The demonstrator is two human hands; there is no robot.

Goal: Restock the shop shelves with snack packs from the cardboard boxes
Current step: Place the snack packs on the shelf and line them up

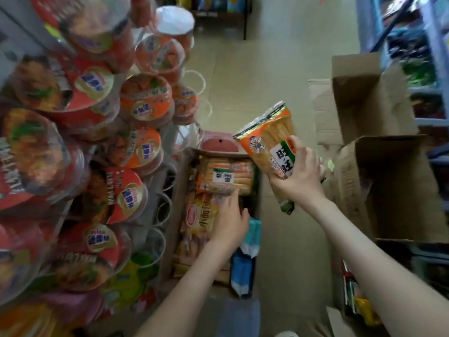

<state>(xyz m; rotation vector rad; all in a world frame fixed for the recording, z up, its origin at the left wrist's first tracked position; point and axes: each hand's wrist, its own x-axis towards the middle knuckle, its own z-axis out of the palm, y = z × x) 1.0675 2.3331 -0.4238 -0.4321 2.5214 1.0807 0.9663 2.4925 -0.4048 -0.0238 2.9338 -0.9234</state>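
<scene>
Stacked instant-noodle bowls [131, 198] crowd the left beside an open cardboard box [179, 190] of snack packs, where the left hand [229, 221] rests flat with straight fingers on a yellow pack [200, 215], while the right hand [300, 177] grips an orange rice-cracker pack [267, 139] above the floor.

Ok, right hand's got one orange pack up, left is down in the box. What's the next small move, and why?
Probably carry the orange pack gripped in the right hand to a shelf. It is already clear of the box, while the left hand only rests open on the packs there.
</scene>
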